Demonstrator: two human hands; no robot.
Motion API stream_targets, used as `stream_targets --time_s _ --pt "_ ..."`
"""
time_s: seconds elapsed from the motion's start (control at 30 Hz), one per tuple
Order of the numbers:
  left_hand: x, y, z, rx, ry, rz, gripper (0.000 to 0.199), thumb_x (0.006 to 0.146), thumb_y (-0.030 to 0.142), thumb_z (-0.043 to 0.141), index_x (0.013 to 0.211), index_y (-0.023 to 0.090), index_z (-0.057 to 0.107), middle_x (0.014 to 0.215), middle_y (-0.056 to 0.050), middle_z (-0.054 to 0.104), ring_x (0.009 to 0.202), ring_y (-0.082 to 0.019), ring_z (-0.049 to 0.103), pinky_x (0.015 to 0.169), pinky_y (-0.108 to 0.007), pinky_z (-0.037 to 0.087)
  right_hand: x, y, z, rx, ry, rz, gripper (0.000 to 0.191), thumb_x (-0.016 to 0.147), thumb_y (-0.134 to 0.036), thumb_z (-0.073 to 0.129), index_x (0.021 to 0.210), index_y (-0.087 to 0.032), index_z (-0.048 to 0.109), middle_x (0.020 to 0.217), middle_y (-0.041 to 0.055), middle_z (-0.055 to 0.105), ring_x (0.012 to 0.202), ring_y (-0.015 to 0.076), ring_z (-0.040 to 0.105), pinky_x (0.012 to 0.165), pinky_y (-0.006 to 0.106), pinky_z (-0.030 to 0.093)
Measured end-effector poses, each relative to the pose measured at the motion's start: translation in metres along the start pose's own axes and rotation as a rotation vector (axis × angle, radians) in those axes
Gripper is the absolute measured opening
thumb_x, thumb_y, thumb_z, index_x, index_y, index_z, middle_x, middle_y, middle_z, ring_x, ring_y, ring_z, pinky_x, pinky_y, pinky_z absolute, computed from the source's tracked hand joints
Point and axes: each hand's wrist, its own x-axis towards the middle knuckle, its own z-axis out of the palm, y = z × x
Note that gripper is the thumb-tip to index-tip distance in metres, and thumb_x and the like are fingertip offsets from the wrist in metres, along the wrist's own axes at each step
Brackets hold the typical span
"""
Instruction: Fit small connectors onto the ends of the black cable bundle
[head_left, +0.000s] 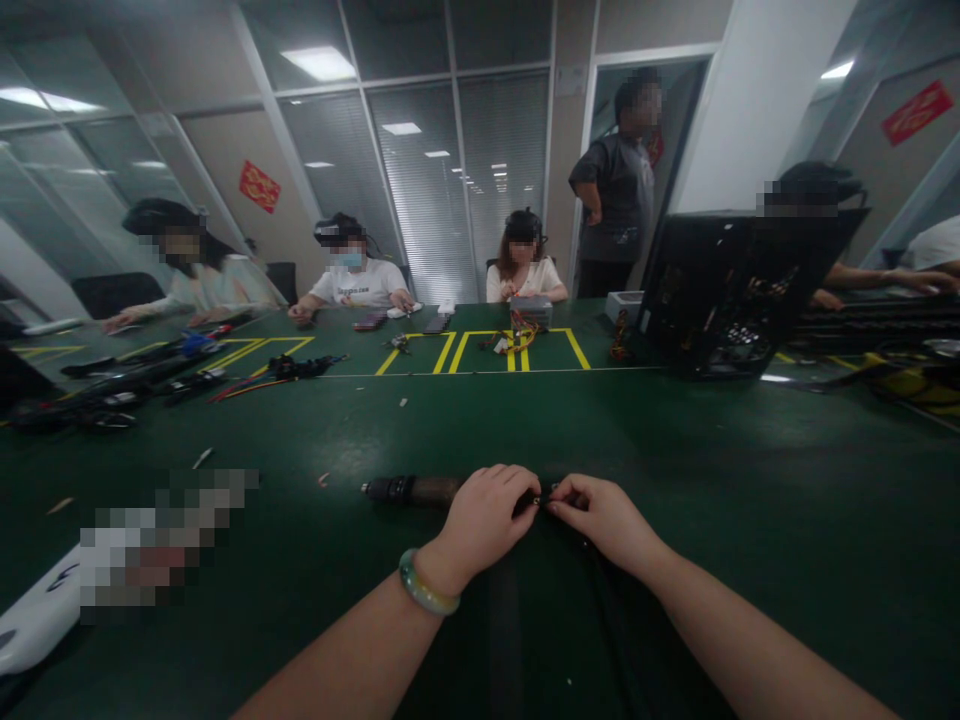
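Note:
My left hand [480, 520], with a green bangle at the wrist, is closed, thumb and fingertips curled together. Facing it, my right hand [600, 512] is closed in a pinch. Between the fingertips shows a small dark piece with a brassy glint [537, 500]; its kind is too small to tell. A dark electric screwdriver [431, 491] with a ribbed front end lies across the table behind my left hand, its tip to the left. My hand covers its middle, and I cannot tell whether they touch. A dark cable [611, 610] seems to run down from beneath my right hand.
The green table [337, 620] bears a blurred white object [45, 610] at left and tangled cables [112, 390] farther off. A black computer case [739, 290] stands at back right. Across sit several people; a power supply [531, 312] with coloured wires lies before one. Another person stands behind.

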Motion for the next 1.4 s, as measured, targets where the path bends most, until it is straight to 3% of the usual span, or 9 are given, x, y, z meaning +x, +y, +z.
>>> stream_targets --time_s 0.13,0.33,0.53,0.73,0.93,1.23,1.4 --pt "-0.0008 -0.0011 0.0017 -0.001 0.003 -0.018 0.013 0.084 0.024 0.064 0.095 0.022 0.056 0.1 -0.001 0.063 0.095 -0.021 0.057 0.083 -0.036 0.043 -0.0001 -0.0024 -0.0009 0.001 0.007 -0.001 0.009 0.083 -0.028 0.062 0.085 -0.021 0.069 0.08 -0.001 0.07 0.071 0.0159 0.062 0.062 0.024 0.043" --pt "-0.0002 -0.0017 0.0019 -0.009 -0.004 0.024 0.013 0.085 0.017 0.06 0.096 0.023 0.056 0.103 -0.001 0.062 0.098 -0.021 0.057 0.086 -0.036 0.042 -0.0001 -0.0018 0.0006 0.008 0.002 0.0 0.009 0.084 -0.028 0.062 0.084 -0.021 0.068 0.078 -0.0014 0.07 0.07 0.0156 0.062 0.06 0.023 0.043" --pt "-0.0007 -0.0012 0.0007 -0.012 0.004 -0.021 0.013 0.085 0.027 0.063 0.095 0.022 0.056 0.099 -0.001 0.062 0.094 -0.021 0.057 0.083 -0.036 0.044 0.001 0.0017 0.0013 0.006 0.002 0.009 0.009 0.084 -0.028 0.061 0.087 -0.022 0.068 0.08 -0.0013 0.07 0.071 0.0158 0.062 0.061 0.024 0.043" --pt "-0.0004 -0.0015 0.0004 -0.002 -0.014 0.011 0.013 0.085 0.018 0.061 0.095 0.024 0.056 0.103 0.001 0.062 0.097 -0.019 0.056 0.086 -0.035 0.042 0.0001 0.0004 -0.0011 0.0 -0.011 0.008 0.01 0.085 -0.028 0.061 0.087 -0.022 0.068 0.081 -0.0009 0.07 0.073 0.0165 0.063 0.062 0.024 0.044" --pt "-0.0013 -0.0013 0.0013 -0.023 0.005 -0.038 0.014 0.084 0.026 0.064 0.094 0.022 0.055 0.099 0.0 0.062 0.094 -0.02 0.057 0.085 -0.036 0.043 -0.0013 -0.0022 -0.0014 -0.003 -0.017 0.011 0.012 0.086 -0.03 0.06 0.088 -0.022 0.068 0.082 -0.0007 0.07 0.074 0.0169 0.063 0.063 0.025 0.045" --pt "0.0002 0.0006 -0.0017 -0.003 -0.016 0.007 0.014 0.083 0.015 0.061 0.094 0.023 0.056 0.101 0.0 0.062 0.097 -0.02 0.057 0.087 -0.035 0.043 0.0003 -0.0002 0.0 0.001 -0.007 0.001 0.011 0.085 -0.029 0.061 0.086 -0.021 0.068 0.08 -0.0009 0.069 0.072 0.0159 0.062 0.063 0.024 0.044" --pt "0.0002 0.0013 -0.0021 -0.001 -0.015 0.009 0.012 0.084 0.018 0.062 0.093 0.023 0.056 0.102 0.0 0.062 0.097 -0.02 0.057 0.085 -0.035 0.043 -0.0006 -0.0006 -0.0006 0.004 -0.01 -0.003 0.01 0.085 -0.028 0.061 0.086 -0.021 0.068 0.081 -0.0014 0.07 0.072 0.0158 0.062 0.063 0.024 0.044"
